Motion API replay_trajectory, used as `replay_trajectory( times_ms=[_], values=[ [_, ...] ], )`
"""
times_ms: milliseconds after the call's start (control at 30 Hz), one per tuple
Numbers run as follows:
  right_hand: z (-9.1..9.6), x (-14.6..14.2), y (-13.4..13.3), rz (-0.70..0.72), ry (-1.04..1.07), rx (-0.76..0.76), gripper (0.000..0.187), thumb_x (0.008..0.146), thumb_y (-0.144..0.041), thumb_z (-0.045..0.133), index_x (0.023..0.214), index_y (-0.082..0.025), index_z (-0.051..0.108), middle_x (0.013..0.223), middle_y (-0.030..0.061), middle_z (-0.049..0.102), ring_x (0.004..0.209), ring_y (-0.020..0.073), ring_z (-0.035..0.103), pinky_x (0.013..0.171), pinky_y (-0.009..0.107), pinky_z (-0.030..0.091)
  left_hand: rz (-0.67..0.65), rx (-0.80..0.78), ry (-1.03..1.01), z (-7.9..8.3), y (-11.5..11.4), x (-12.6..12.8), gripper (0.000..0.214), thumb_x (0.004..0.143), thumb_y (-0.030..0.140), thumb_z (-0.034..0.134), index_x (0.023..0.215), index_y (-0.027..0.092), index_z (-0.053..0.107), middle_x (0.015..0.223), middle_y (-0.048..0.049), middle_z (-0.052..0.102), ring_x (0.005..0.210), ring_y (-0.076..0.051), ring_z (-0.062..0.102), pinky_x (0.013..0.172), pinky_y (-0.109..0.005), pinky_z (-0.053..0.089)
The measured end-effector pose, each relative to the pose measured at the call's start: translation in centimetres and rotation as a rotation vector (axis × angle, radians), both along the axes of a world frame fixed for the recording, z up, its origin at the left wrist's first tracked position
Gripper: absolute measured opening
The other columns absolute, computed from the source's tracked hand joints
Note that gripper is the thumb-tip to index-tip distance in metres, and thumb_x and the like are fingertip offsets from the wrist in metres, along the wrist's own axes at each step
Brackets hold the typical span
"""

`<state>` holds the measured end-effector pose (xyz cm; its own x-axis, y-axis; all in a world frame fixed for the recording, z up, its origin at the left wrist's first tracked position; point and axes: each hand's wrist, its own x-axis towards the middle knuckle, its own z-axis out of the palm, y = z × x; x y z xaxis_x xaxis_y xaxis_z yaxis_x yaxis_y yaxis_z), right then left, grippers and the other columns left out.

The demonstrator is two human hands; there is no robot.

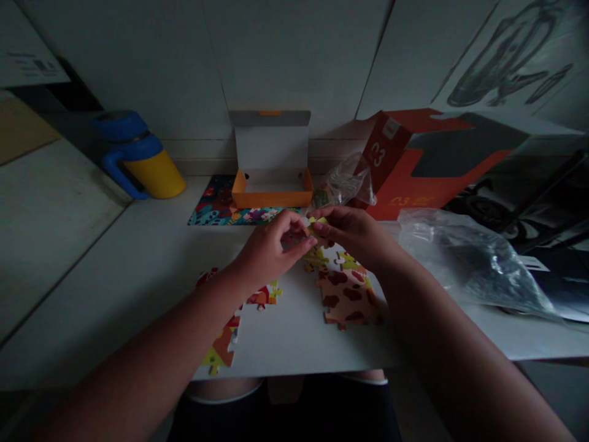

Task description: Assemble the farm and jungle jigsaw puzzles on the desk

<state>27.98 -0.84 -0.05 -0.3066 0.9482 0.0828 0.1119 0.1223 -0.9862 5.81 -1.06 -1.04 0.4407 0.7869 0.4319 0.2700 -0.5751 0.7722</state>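
Above the middle of the white table, my two hands meet at a small yellow-green puzzle piece [316, 227]. My right hand [356, 233] pinches it between thumb and fingers. My left hand [271, 242] has its fingers curled and its thumb and fingertips closed at the piece's left edge. Below my right hand lies a joined puzzle section [348, 296], tan with brown spots, with yellow-green pieces at its top. Partly hidden under my left forearm are a red and orange section [264, 296] and an orange, yellow-green one [223, 348].
An orange box [272, 199] with its lid up stands at the back on a colourful printed sheet [211, 199]. A blue and yellow jug [154, 169] leans at left. Clear plastic bags [464, 264] and a larger red-orange box [427, 178] occupy the right.
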Motion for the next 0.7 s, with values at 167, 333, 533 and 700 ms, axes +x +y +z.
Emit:
replay_trajectory(
  times_ms=[167,333,533,700],
  values=[
    [-0.5,0.1,0.4,-0.029,-0.047,-0.039,0.065,0.08,-0.059,0.089,0.13,-0.021,0.068,0.078,-0.0001,0.075,0.062,0.0139,0.063,0.054,0.026,0.048,-0.053,-0.364,-0.181,-0.7,1.0,0.2,0.019,0.097,0.022,0.067,0.115,0.021,0.059,0.094,-0.0035,0.075,0.084,-0.016,0.074,0.072,-0.029,0.059],
    [-1.1,0.3,0.8,-0.113,-0.069,0.007,0.052,0.085,-0.062,0.084,0.114,-0.021,0.073,0.079,0.0032,0.077,0.061,0.0154,0.067,0.051,0.027,0.051,-0.114,-0.486,-0.194,-0.7,1.3,-0.1,0.036,0.091,0.015,0.07,0.125,0.022,0.059,0.082,0.0015,0.07,0.075,-0.015,0.072,0.071,-0.03,0.06],
    [-0.5,-0.1,0.6,-0.082,-0.133,-0.015,0.047,0.08,-0.062,0.088,0.097,-0.019,0.077,0.074,0.004,0.076,0.059,0.0146,0.066,0.051,0.026,0.052,-0.159,-0.562,-0.057,-0.8,1.0,-0.3,0.016,0.089,0.021,0.072,0.101,0.022,0.062,0.076,0.002,0.068,0.065,-0.013,0.066,0.06,-0.027,0.056],
    [-0.6,0.3,1.0,-0.184,-0.199,0.069,0.05,0.09,-0.069,0.074,0.086,-0.019,0.072,0.076,0.0073,0.076,0.059,0.015,0.066,0.054,0.029,0.054,-0.31,-0.755,0.028,-0.9,0.3,-0.7,0.02,0.083,0.022,0.076,0.093,0.023,0.058,0.072,0.0032,0.069,0.057,-0.012,0.065,0.055,-0.024,0.052]
  ],
)
